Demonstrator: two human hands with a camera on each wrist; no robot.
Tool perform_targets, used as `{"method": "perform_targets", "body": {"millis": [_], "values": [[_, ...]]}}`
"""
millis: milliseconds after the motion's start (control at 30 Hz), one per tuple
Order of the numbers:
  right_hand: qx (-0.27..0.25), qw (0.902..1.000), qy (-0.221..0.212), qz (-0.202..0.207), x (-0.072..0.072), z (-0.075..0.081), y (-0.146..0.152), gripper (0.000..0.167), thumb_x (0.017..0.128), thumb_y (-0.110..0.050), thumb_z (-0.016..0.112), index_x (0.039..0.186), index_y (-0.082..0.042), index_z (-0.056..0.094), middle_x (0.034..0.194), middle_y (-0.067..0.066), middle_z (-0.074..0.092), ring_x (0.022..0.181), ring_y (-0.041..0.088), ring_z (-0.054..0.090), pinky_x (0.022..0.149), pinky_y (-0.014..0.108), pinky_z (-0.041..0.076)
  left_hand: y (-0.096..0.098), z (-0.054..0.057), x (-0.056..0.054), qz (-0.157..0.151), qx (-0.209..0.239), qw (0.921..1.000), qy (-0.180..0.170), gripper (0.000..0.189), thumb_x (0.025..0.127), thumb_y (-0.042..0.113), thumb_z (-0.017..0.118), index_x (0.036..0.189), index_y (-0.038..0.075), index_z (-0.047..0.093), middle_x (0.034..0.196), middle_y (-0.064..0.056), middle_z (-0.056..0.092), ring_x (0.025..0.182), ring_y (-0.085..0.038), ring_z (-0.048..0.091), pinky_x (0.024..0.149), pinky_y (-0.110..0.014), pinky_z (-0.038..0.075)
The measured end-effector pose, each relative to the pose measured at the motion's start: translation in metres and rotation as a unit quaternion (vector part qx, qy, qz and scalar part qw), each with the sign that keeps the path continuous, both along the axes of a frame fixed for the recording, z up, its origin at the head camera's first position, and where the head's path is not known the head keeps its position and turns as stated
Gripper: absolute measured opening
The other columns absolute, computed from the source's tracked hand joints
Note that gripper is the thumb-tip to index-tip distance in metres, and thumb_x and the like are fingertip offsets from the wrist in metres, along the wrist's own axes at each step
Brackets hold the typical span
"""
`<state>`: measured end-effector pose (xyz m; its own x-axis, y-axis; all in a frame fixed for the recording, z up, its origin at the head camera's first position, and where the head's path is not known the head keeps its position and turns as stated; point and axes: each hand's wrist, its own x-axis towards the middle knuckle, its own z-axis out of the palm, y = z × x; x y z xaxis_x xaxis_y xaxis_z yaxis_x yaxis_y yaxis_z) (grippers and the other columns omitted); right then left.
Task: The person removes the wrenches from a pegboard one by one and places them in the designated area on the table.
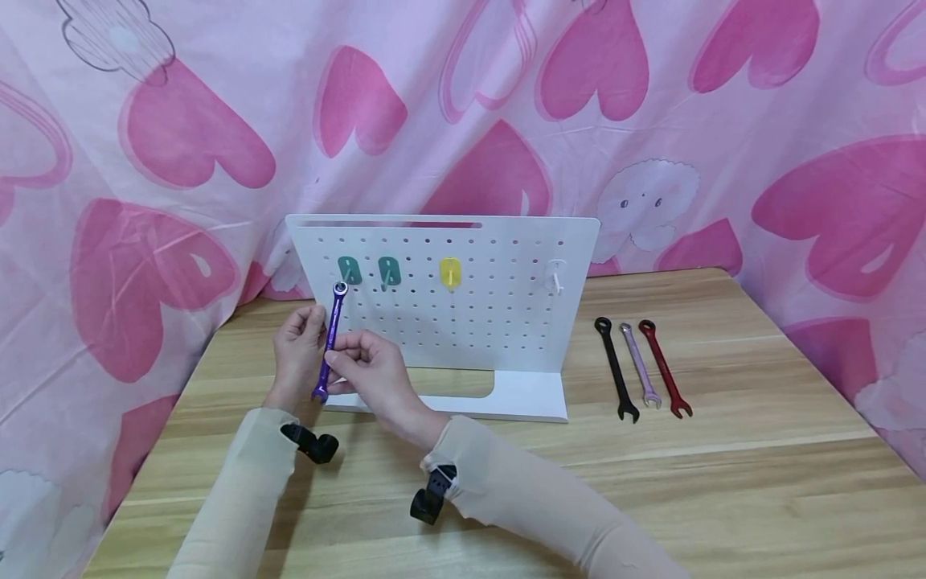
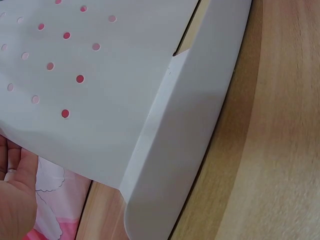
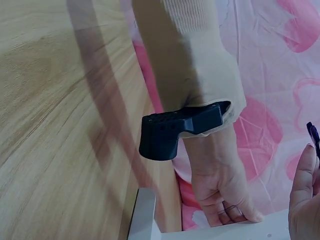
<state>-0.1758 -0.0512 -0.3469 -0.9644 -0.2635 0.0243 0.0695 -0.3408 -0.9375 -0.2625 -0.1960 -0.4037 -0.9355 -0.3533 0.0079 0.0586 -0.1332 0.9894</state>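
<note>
My right hand pinches a purple combination wrench between thumb and fingers. The wrench stands nearly upright, its ring end at the top, in front of the white pegboard and just below the leftmost green hook. At the board's left edge, my left hand grips the side; in the right wrist view its thumb and fingers meet the white edge. Another green hook, a yellow hook and a white hook sit along the same row, holding nothing.
Right of the board, a black wrench, a light purple wrench and a red wrench lie side by side on the wooden table. Behind everything hangs a pink heart-patterned cloth.
</note>
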Motion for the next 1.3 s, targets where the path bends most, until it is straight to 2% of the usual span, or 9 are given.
{"method": "perform_targets", "body": {"millis": [200, 367, 433, 600, 667, 800, 900, 1100, 1300], "values": [[-0.006, 1.0, -0.004, 0.002, 0.001, 0.005, 0.001, 0.015, 0.089, 0.001, 0.061, 0.104, 0.005, 0.059, 0.077, 0.0, 0.058, 0.067, 0.01, 0.058, 0.064, 0.023, 0.058, 0.001, 0.004, 0.001, 0.003, 0.009, 0.9998, -0.02, 0.019, 0.085, 0.037, 0.063, 0.086, 0.018, 0.061, 0.079, 0.007, 0.056, 0.076, -0.007, 0.05, 0.063, -0.011, 0.047], [-0.016, 0.9998, 0.004, 0.005, 0.0, 0.008, 0.001, 0.016, 0.089, 0.002, 0.06, 0.104, 0.006, 0.058, 0.077, 0.0, 0.058, 0.067, 0.01, 0.058, 0.062, 0.021, 0.057, 0.001, 0.003, 0.003, 0.003, -0.014, 0.9999, -0.005, 0.019, 0.086, 0.037, 0.063, 0.085, 0.019, 0.061, 0.073, 0.009, 0.056, 0.067, -0.005, 0.049, 0.055, -0.013, 0.042], [-0.014, 0.9999, 0.005, 0.006, 0.0, 0.009, 0.002, 0.016, 0.089, 0.002, 0.06, 0.104, 0.006, 0.058, 0.077, 0.0, 0.058, 0.066, 0.01, 0.058, 0.062, 0.021, 0.057, 0.001, 0.001, 0.002, 0.0, -0.024, 0.9997, 0.003, 0.021, 0.086, 0.04, 0.063, 0.086, 0.019, 0.061, 0.074, 0.01, 0.056, 0.068, -0.004, 0.049, 0.056, -0.012, 0.042], [-0.001, 0.9999, 0.008, 0.009, 0.002, 0.011, 0.007, 0.016, 0.089, 0.002, 0.06, 0.104, 0.006, 0.058, 0.078, 0.0, 0.057, 0.066, 0.009, 0.058, 0.063, 0.025, 0.059, -0.005, -0.008, -0.002, -0.022, 0.013, 0.9995, 0.018, 0.026, 0.084, 0.041, 0.065, 0.091, 0.017, 0.064, 0.081, 0.007, 0.058, 0.076, -0.006, 0.053, 0.067, -0.014, 0.049], [0.004, 0.9999, 0.013, 0.01, 0.004, 0.011, 0.009, 0.016, 0.089, 0.003, 0.059, 0.104, 0.007, 0.057, 0.079, 0.0, 0.057, 0.066, 0.009, 0.059, 0.064, 0.027, 0.059, -0.006, -0.007, -0.002, -0.025, 0.01, 0.9995, 0.015, 0.024, 0.085, 0.04, 0.064, 0.092, 0.017, 0.064, 0.084, 0.008, 0.06, 0.08, -0.005, 0.056, 0.073, -0.014, 0.051], [0.009, 0.9996, 0.023, 0.009, 0.006, 0.011, 0.015, 0.016, 0.089, 0.004, 0.059, 0.104, 0.008, 0.057, 0.08, 0.001, 0.057, 0.067, 0.009, 0.059, 0.064, 0.028, 0.059, -0.002, 0.001, 0.002, -0.017, -0.031, 0.9993, -0.011, 0.019, 0.09, 0.039, 0.059, 0.092, 0.021, 0.061, 0.088, 0.011, 0.06, 0.086, -0.003, 0.057, 0.079, -0.012, 0.051], [0.019, 0.9993, 0.03, 0.011, 0.007, 0.009, 0.021, 0.016, 0.089, 0.004, 0.059, 0.104, 0.008, 0.056, 0.081, 0.002, 0.057, 0.067, 0.009, 0.06, 0.064, 0.028, 0.059, -0.002, 0.003, 0.002, -0.017, -0.018, 0.9995, -0.021, 0.016, 0.09, 0.035, 0.059, 0.09, 0.02, 0.061, 0.088, 0.011, 0.062, 0.086, -0.003, 0.058, 0.078, -0.011, 0.051], [0.042, 0.9979, 0.048, 0.015, 0.009, 0.005, 0.037, 0.017, 0.089, 0.004, 0.058, 0.105, 0.009, 0.055, 0.082, 0.002, 0.056, 0.069, 0.008, 0.059, 0.064, 0.028, 0.059, -0.001, 0.002, -0.001, -0.01, -0.009, 0.9998, -0.018, 0.013, 0.09, 0.033, 0.059, 0.087, 0.02, 0.061, 0.086, 0.011, 0.062, 0.085, -0.004, 0.056, 0.075, -0.011, 0.052], [0.055, 0.9968, 0.056, 0.016, 0.011, 0.002, 0.055, 0.016, 0.09, 0.005, 0.057, 0.106, 0.008, 0.054, 0.083, 0.001, 0.057, 0.071, 0.008, 0.059, 0.066, 0.029, 0.059, -0.002, 0.001, 0.0, -0.007, -0.042, 0.9986, -0.033, 0.019, 0.088, 0.04, 0.059, 0.092, 0.021, 0.061, 0.096, 0.01, 0.061, 0.091, -0.007, 0.054, 0.084, -0.017, 0.051]]}}
